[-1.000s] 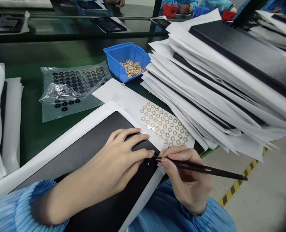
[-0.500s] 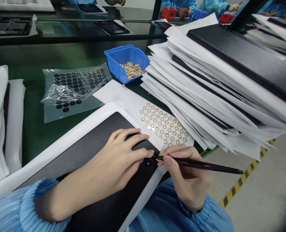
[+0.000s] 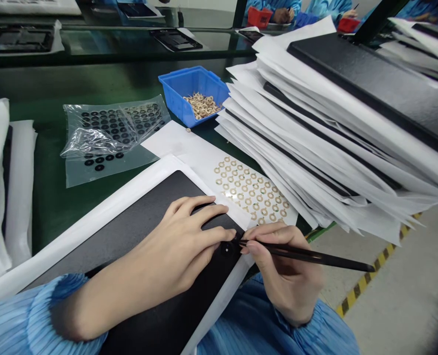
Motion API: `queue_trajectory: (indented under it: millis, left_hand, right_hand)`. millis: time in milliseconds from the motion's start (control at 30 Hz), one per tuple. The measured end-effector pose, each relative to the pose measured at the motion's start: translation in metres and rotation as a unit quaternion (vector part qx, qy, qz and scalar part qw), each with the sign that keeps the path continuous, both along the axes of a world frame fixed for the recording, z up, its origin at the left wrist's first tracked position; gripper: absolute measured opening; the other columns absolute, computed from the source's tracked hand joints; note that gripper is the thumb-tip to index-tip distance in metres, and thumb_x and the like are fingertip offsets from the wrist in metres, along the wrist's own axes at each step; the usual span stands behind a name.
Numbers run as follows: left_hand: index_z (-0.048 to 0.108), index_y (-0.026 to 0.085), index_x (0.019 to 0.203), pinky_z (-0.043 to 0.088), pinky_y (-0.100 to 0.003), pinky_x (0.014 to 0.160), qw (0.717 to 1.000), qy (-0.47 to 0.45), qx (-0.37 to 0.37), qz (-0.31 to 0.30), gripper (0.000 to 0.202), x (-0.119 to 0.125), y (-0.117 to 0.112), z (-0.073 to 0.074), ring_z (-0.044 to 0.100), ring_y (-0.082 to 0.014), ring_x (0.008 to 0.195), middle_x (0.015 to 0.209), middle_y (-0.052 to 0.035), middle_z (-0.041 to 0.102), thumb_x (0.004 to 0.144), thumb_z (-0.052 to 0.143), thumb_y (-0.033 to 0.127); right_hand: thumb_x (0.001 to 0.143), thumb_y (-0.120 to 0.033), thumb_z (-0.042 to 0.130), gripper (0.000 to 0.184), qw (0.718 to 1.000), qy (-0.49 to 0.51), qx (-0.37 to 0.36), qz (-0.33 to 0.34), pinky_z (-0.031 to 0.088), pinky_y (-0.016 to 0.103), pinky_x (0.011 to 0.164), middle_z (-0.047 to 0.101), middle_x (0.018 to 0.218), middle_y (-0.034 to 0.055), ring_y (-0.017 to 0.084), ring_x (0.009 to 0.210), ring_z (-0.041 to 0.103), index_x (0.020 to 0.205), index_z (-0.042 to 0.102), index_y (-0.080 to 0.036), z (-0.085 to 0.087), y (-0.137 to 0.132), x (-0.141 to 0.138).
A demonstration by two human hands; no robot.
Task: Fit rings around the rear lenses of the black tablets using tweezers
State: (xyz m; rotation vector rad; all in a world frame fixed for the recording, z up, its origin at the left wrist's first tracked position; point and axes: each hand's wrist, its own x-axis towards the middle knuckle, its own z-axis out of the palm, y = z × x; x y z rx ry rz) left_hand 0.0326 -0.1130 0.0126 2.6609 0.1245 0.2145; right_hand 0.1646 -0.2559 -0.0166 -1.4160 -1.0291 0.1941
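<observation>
My left hand (image 3: 184, 241) lies on a black flat panel (image 3: 130, 231), its fingers spread and their tips near the panel's right corner. Black tweezers (image 3: 315, 255) are pinched in my right hand (image 3: 287, 276), with the handle end pointing right. The tweezers' tips meet the corner beside my left index finger; what lies between them is too small to make out. A small round black part (image 3: 226, 249) shows on the panel just below that finger. Under the panel is a white sheet (image 3: 93, 217). Beyond the corner lies a sheet of gold-coloured tabbed rings (image 3: 256, 190).
A blue bin (image 3: 178, 101) holds loose ring-shaped pieces. Left of it lies a clear bag (image 3: 108, 128) over rows of black discs. Stacked panels and white sheets (image 3: 315, 133) rise at the right, with another stack (image 3: 17, 197) at the left. Co-workers' blue sleeves (image 3: 273, 7) show behind.
The outer end of the tweezers has dipped slightly, while the tips stay at the corner. My left hand keeps its place on the panel.
</observation>
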Motion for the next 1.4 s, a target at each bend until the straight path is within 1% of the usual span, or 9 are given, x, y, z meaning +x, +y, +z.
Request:
queue_trajectory:
  millis: [367,700,767,867,1000,1100,1200,1300,1400]
  left_hand:
    - [0.054,0.03,0.115,0.027,-0.041,0.099,1.0,0.003,0.0,0.003,0.033,0.0,-0.001,0.002,0.026,-0.0215,0.131,0.135,-0.0002,0.045,0.092,0.04,0.011]
    - [0.056,0.027,0.112,0.03,-0.044,0.098,1.0,-0.013,0.011,-0.001,0.029,0.001,0.0,0.001,0.032,-0.0244,0.128,0.134,-0.0011,0.049,0.092,0.04,0.015]
    - [0.057,0.026,0.113,0.03,-0.046,0.099,1.0,-0.01,0.016,-0.003,0.028,0.002,0.001,0.001,0.033,-0.0253,0.128,0.133,-0.0021,0.049,0.093,0.04,0.017]
    - [0.058,0.025,0.114,0.031,-0.045,0.101,1.0,-0.016,0.021,-0.003,0.027,0.002,0.0,0.003,0.035,-0.0247,0.127,0.132,-0.003,0.051,0.094,0.04,0.019]
    - [0.058,0.022,0.114,0.03,-0.043,0.105,0.999,-0.03,0.045,0.001,0.027,-0.001,-0.008,0.005,0.036,-0.023,0.128,0.128,-0.0049,0.053,0.093,0.041,0.019]
    - [0.056,0.018,0.115,0.032,-0.042,0.105,0.995,-0.041,0.09,0.02,0.027,-0.003,-0.018,0.005,0.041,-0.0236,0.125,0.126,-0.0084,0.054,0.092,0.042,0.019]
    - [0.056,0.014,0.114,0.036,-0.041,0.102,0.989,-0.055,0.137,0.025,0.027,-0.005,-0.024,0.003,0.043,-0.0241,0.123,0.126,-0.0099,0.054,0.093,0.042,0.023]
    - [0.057,0.015,0.109,0.041,-0.039,0.099,0.983,-0.071,0.168,0.03,0.025,-0.007,-0.026,0.005,0.046,-0.0238,0.121,0.124,-0.0073,0.056,0.092,0.043,0.025]
    - [0.058,0.02,0.106,0.043,-0.033,0.101,0.975,-0.088,0.191,0.068,0.022,-0.012,-0.029,0.01,0.048,-0.0194,0.119,0.12,-0.0019,0.059,0.093,0.042,0.025]
  right_hand:
    - [0.078,-0.002,0.06,0.021,1.0,0.022,-0.001,0.012,0.055,0.031,0.059,0.062,0.079,0.0023,0.016,0.073,0.062,0.088,0.057,-0.021,0.0,0.0,0.0]
    - [0.084,-0.012,0.06,0.009,0.996,0.072,0.042,-0.031,0.054,0.031,0.056,0.063,0.071,0.0013,0.016,0.063,0.064,0.08,0.061,-0.02,-0.002,0.007,0.011]
    - [0.084,-0.015,0.062,0.007,0.995,0.074,0.056,-0.033,0.054,0.03,0.054,0.062,0.072,0.0011,0.015,0.06,0.064,0.078,0.061,-0.019,0.004,0.009,0.018]
    - [0.082,-0.02,0.065,0.008,0.997,0.042,0.065,-0.006,0.054,0.028,0.054,0.062,0.071,0.0009,0.014,0.059,0.063,0.075,0.061,-0.018,0.026,0.021,0.025]
    - [0.08,-0.025,0.067,0.012,0.994,-0.029,0.008,0.102,0.055,0.026,0.056,0.062,0.068,-0.0005,0.013,0.059,0.064,0.073,0.06,-0.018,0.06,0.061,0.019]
    - [0.078,-0.028,0.068,0.016,0.972,-0.062,-0.031,0.224,0.054,0.023,0.053,0.061,0.065,-0.0013,0.013,0.056,0.064,0.072,0.058,-0.017,0.072,0.11,0.001]
    - [0.079,-0.029,0.065,0.017,0.942,-0.142,-0.085,0.291,0.052,0.023,0.058,0.064,0.065,0.0014,0.015,0.06,0.066,0.071,0.058,-0.015,0.069,0.166,-0.016]
    - [0.08,-0.028,0.062,0.017,0.924,-0.225,-0.139,0.275,0.051,0.024,0.062,0.067,0.066,0.0042,0.016,0.064,0.066,0.071,0.058,-0.015,0.056,0.214,-0.022]
    - [0.078,-0.021,0.062,0.014,0.915,-0.261,-0.163,0.261,0.049,0.025,0.062,0.067,0.063,0.0058,0.018,0.065,0.066,0.067,0.058,-0.015,0.043,0.243,-0.019]
